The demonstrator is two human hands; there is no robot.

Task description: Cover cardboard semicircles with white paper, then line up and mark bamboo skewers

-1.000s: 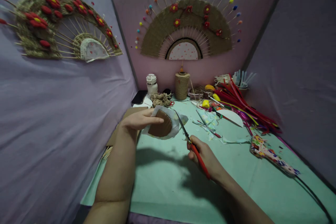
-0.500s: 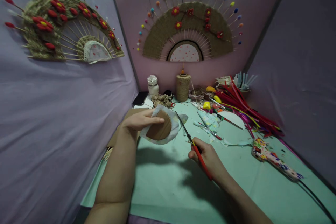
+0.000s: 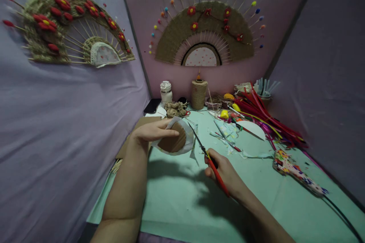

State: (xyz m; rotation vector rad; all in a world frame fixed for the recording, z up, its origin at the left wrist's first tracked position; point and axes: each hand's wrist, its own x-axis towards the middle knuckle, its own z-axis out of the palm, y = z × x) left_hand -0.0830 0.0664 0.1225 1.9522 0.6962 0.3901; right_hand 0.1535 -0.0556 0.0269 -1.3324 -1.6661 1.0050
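Note:
My left hand (image 3: 151,132) holds a brown cardboard half-disc (image 3: 172,142) backed with white fabric (image 3: 188,140), raised above the green table (image 3: 176,197). My right hand (image 3: 222,171) grips red-handled scissors (image 3: 205,155), whose blades point up and left to the right edge of the fabric. A thin strip of cut fabric (image 3: 194,151) hangs just below the blades.
At the back stand a twine spool (image 3: 198,93), a white jar (image 3: 165,91) and a tangle of jute (image 3: 174,109). Red sticks and ribbons (image 3: 265,115) pile at the right; a patterned glue gun (image 3: 296,172) lies near the right edge. Two woven fans hang on the walls.
The scissors have cut along the fabric's right edge; the corner that stuck out there is gone and a loose strip now dangles below the blades. My left hand stays put.

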